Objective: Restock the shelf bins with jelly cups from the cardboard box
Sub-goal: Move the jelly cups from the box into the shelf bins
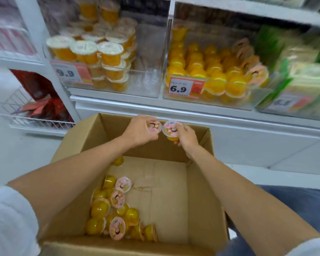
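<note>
Head view: we look down into an open cardboard box (174, 182) on a pale floor (17, 154), right in front of a white shelf (155, 106).
Left bin (146, 84): clear, 9.9 tag (70, 73); larger orange cups stacked in its left part.
Middle bin (257, 100): clear, 6.9 tag (185, 87); packed with small orange jelly cups, a few pink lids at its right side.
Right bin (303, 80): green packs, too blurred for us to read.
Wire basket (26, 119): low on the left, red packs inside.
Arms: both reach forward over the box; white sleeves (9, 218) at the bottom corners.
Left hand (139, 133): above the box's far wall, fingers curled round the left jelly cup (154, 127), pink lid facing us.
Right hand (187, 138): just beside the left, fingers pinching the right jelly cup (171, 129), lid tilted toward us, orange body below.
Held cups: side by side between the two hands; we cannot tell whether they touch.
Loose jelly cups (116, 209): heaped in the box's near-left corner, well below the hands; some lid-up, some on their sides.
Stray cup (118, 160): alone at the far-left of the box floor, under the left forearm.
</note>
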A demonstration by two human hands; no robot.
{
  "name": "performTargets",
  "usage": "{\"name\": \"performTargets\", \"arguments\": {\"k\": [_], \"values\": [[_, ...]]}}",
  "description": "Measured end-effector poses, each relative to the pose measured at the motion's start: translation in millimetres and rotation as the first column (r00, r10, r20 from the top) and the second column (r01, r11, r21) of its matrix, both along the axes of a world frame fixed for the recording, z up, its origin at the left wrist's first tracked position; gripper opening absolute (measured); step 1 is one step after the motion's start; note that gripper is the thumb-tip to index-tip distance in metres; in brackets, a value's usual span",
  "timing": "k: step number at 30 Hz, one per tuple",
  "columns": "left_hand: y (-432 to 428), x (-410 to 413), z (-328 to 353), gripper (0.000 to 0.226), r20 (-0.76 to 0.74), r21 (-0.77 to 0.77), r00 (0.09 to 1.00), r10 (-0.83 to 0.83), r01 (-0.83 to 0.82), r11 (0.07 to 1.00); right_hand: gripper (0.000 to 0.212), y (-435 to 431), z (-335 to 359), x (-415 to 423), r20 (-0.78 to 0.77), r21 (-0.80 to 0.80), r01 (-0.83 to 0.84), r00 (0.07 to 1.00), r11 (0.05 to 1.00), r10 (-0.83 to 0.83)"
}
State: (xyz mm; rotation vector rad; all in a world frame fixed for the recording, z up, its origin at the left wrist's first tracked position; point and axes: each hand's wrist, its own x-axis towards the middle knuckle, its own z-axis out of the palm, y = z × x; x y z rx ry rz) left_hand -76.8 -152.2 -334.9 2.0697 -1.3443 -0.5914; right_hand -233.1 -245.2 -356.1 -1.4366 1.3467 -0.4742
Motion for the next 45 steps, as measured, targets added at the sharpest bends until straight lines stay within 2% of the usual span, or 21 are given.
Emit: {"name": "performTargets", "arguments": {"k": [2,5,10,12,14,18,20,23,25,27,30,33,34,36,39,45], "values": [[-11,-19,43,0.059,-0.046,-0.135,0.999,0.005,-0.011,0.991,0.023,-7,47,-9,0.09,-0.095,0.032,0.996,0.995,-0.023],[-29,-41,98,0.06,0.009,-0.304,1.0,-0.008,0.011,0.953,0.021,-20,107,-22,0.233,-0.199,0.112,0.97,0.974,-0.065],[-74,-57,161,0.058,0.127,-0.401,0.992,0.018,0.035,0.915,0.031,-57,169,-37,0.333,-0.347,0.183,0.941,0.92,-0.062],[-97,-57,173,0.05,0.143,-0.438,0.99,0.015,0.05,0.898,0.037,-75,183,-39,0.369,-0.313,0.174,0.928,0.934,-0.049],[-123,-53,178,0.042,0.158,-0.481,0.987,0.007,0.071,0.874,0.054,-96,190,-37,0.387,-0.277,0.155,0.921,0.948,-0.038],[-183,-32,173,0.043,0.247,-0.463,0.969,0.024,0.096,0.881,0.077,-150,186,-22,0.367,-0.298,0.153,0.93,0.942,-0.035],[-212,-19,171,0.042,0.288,-0.427,0.958,0.016,0.113,0.897,0.081,-178,183,-14,0.341,-0.32,0.181,0.938,0.93,-0.065],[-255,-7,172,0.033,0.345,-0.363,0.938,-0.032,0.165,0.917,0.063,-222,180,1,0.232,-0.454,0.196,0.968,0.869,-0.097],[-280,-1,169,0.033,0.42,-0.308,0.907,-0.014,0.157,0.938,0.052,-245,179,12,0.067,-0.559,0.096,0.995,0.824,-0.07],[-299,6,159,0.034,0.496,-0.285,0.868,-0.019,0.184,0.941,0.05,-263,177,20,-0.043,-0.61,0.042,0.995,0.791,-0.086],[-314,18,145,0.032,0.656,-0.232,0.755,-0.024,0.232,0.945,0.047,-279,165,28,0.024,-0.594,0.091,0.995,0.799,-0.096],[-317,21,140,0.031,0.812,-0.306,0.56,0.164,0.169,0.937,0.044,-288,156,32,0.111,-0.595,0.109,0.992,0.797,-0.053],[-316,20,139,0.033,0.816,-0.338,0.539,0.207,0.155,0.928,0.041,-290,154,34,0.117,-0.601,0.106,0.992,0.792,-0.044],[-316,20,136,0.037,0.784,-0.351,0.58,0.222,0.119,0.929,0.041,-288,151,38,0.094,-0.619,0.111,0.993,0.778,-0.067],[-316,19,133,0.041,0.761,-0.334,0.613,0.213,0.088,0.939,0.053,-285,148,40,0.042,-0.673,0.13,0.989,0.728,-0.139],[-318,21,129,0.046,0.744,-0.282,0.649,0.159,0.089,0.955,0.043,-282,149,38,-0.074,-0.691,0.008,0.994,0.723,-0.082]]}}
